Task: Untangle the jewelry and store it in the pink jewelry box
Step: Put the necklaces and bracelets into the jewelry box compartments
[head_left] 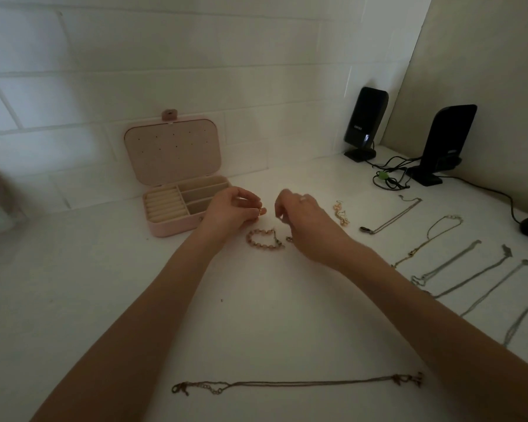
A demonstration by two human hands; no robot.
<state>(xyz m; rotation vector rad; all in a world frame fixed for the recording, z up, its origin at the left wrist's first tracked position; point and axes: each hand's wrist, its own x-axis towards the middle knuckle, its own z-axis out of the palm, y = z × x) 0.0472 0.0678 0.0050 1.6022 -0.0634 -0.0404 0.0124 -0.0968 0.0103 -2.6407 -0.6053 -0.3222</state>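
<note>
Left hand is pinching a small gold piece just beside the pink jewelry box; right hand, fingers curled, grasp indeterminate, is hovering over the beaded bracelet.

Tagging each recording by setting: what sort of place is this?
Probably a home desk in a room corner: a white tabletop against a painted brick wall, with two black desktop speakers and their cables.
</note>
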